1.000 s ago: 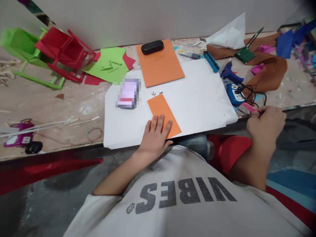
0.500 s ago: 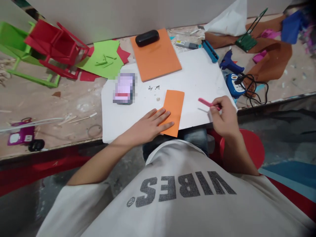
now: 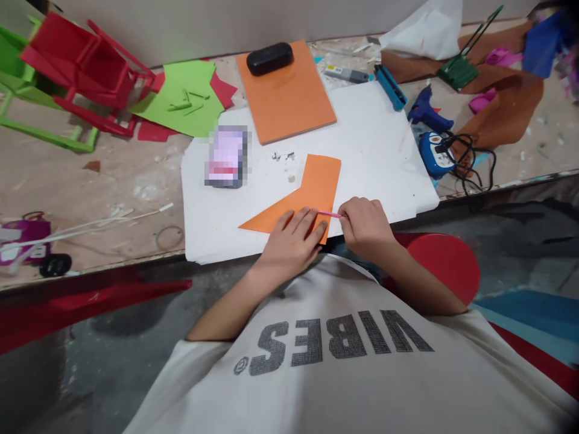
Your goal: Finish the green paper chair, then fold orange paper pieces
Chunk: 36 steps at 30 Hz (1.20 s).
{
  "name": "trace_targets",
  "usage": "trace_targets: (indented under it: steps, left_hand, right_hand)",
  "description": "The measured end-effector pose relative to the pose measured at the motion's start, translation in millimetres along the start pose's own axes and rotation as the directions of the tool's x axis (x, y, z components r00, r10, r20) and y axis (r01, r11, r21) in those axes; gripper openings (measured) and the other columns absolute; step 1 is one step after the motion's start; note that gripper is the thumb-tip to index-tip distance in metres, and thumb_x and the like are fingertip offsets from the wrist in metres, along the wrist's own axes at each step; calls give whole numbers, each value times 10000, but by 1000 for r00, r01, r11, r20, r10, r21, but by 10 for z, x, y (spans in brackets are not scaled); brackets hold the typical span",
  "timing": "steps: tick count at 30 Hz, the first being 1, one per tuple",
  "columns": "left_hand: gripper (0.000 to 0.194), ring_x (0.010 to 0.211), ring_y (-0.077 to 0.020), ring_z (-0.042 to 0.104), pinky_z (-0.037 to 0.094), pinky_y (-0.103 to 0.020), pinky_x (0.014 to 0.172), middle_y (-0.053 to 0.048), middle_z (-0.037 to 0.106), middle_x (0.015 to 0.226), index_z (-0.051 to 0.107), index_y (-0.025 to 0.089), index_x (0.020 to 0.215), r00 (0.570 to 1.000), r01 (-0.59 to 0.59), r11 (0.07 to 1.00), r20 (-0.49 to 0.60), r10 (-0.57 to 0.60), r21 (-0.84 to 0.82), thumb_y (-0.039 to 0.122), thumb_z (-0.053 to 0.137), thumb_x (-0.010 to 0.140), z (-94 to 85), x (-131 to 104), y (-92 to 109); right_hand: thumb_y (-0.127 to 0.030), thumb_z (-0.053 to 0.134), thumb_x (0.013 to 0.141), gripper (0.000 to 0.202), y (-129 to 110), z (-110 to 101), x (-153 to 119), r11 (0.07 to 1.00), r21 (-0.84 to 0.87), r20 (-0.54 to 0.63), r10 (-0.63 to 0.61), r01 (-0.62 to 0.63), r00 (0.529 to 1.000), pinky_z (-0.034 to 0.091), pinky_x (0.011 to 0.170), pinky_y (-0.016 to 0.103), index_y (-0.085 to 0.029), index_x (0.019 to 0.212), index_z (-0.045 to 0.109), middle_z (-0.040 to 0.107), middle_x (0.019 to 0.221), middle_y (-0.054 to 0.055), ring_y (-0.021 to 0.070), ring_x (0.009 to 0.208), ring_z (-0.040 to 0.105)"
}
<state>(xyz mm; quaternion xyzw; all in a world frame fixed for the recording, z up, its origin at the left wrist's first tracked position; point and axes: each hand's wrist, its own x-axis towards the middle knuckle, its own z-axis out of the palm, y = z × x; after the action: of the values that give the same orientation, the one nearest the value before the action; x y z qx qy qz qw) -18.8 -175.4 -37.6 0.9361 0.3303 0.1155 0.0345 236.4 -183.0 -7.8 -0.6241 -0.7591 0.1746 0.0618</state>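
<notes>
A folded orange paper [image 3: 319, 178] lies on the white board [image 3: 217, 232], with a pointed flap reaching to the left. My left hand [image 3: 294, 238] rests on its lower part, fingers spread and pressing down. A thin pink stick [image 3: 329, 214] is pinched in my right hand [image 3: 367, 226], at the right edge of the paper. The far end of the stick touches the paper close to my left fingertips.
Beyond the paper are a phone [image 3: 226, 157] and an orange sheet [image 3: 294, 102] bearing a black case [image 3: 270, 58]. A blue stapler [image 3: 389, 87], glue gun [image 3: 429, 111] and cable lie right. Red [image 3: 85, 60] and green chairs stand left.
My right hand has moved left with the pink stick, onto the paper's edge. My left hand has shifted slightly right and down, and more of the paper's left flap shows.
</notes>
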Motion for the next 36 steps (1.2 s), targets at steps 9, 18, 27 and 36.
trace_targets:
  steps: [9,18,27,36]
  left_hand:
    - [455,1592,-382,728,543,-611,1321,-221,730,1734,749,283,1614,986,46,999,-157,-48,-16,311,745,1159,229,-21,134]
    - [457,1563,-374,752,571,-585,1268,-198,765,1704,764,284,1613,982,-7,999,-191,16,47,210,711,1165,269,-46,98]
    - [463,1611,-361,718,556,-594,1279,-182,725,1760,772,317,1627,995,28,998,-89,-32,-48,199,663,1192,247,-32,84]
    - [403,1595,-376,741,612,-607,1258,-198,748,1726,801,270,1585,998,-3,1000,-64,3,-5,263,590,1241,104,49,80]
  right_hand:
    - [-320,524,1213,314,47,-112,124,992,-102,75,-67,74,995,399,872,434,-184,1152,801,821,1161,160,331,1060,713]
    - [-309,586,1187,282,140,-271,428,981,-194,-1,-2,2,1000,265,719,396,-180,1078,812,830,1119,141,292,994,743]
    - [-341,682,1143,199,448,-369,975,982,-157,-105,88,-104,991,300,795,418,-215,1028,784,855,1142,147,317,985,698]
    - [-408,649,1156,265,635,-372,1219,979,-72,-174,174,-189,969,459,895,471,-237,981,751,831,1115,159,345,998,684]
